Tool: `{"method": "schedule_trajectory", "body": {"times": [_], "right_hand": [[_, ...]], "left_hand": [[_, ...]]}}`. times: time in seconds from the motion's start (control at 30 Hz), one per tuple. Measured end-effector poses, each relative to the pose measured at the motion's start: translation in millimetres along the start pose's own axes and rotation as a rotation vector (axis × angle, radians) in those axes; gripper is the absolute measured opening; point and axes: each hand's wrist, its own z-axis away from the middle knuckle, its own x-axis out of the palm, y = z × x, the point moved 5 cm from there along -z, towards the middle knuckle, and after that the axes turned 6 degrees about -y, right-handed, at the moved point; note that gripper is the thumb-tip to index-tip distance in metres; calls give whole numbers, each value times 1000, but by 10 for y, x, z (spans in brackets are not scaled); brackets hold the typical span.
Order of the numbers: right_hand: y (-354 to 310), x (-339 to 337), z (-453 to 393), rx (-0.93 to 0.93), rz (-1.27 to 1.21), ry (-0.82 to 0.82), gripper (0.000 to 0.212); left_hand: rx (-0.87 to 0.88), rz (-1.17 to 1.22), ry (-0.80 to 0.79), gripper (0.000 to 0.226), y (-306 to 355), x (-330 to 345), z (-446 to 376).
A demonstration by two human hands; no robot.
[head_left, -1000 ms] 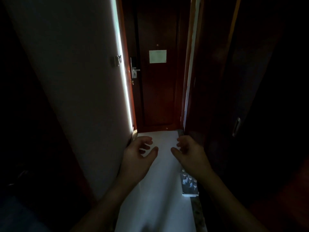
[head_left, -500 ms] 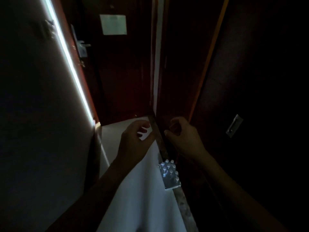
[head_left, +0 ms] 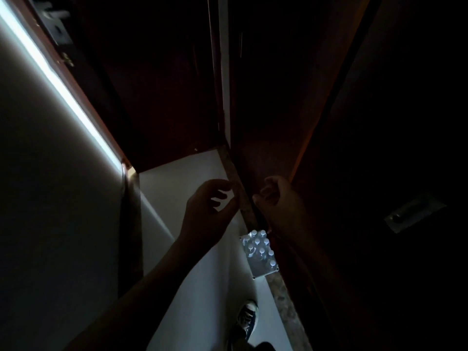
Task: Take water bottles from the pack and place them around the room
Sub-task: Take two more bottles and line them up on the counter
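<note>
While both hands hover above floor: empty
Left hand (head_left: 207,214): fingers loosely spread
Right hand (head_left: 281,201): half-curled, holding nothing
Water bottle pack (head_left: 259,252): on pale floor (head_left: 177,181), below hands

- The door handle (head_left: 54,26) at eleven o'clock is cut off by the top edge.
- The shoe (head_left: 247,319) at six o'clock fades into shadow below.
- The pack (head_left: 259,253) has its right side lost behind the right hand (head_left: 279,206) and wrist.
</note>
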Motion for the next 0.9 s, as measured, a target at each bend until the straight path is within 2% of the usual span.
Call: {"method": "schedule_trajectory", "body": {"times": [0.1, 0.33, 0.4, 0.6, 0.73, 0.9], "right_hand": [[294, 83, -544, 45, -40, -16, 33], [1359, 208, -1411, 201, -71, 64, 29], [1782, 292, -1547, 254, -74, 107, 37], [3319, 837, -1773, 430, -94, 179, 47], [4496, 1386, -1896, 503, -87, 199, 35], [6029, 2251, -1950, 629, 7, 171, 62]], "left_hand": [[-70, -13, -24, 28, -381, 244, -392], [-241, 16, -113, 27, -1406, 1012, -969], [-322, 43, -138, 27, -1805, 1318, -1027], [-449, 32, -308, 34, -3143, 2336, -1011], [-534, -20, -440, 38, -4255, 3066, -863], [-570, -87, -617, 49, -5652, 4071, -528]]}}
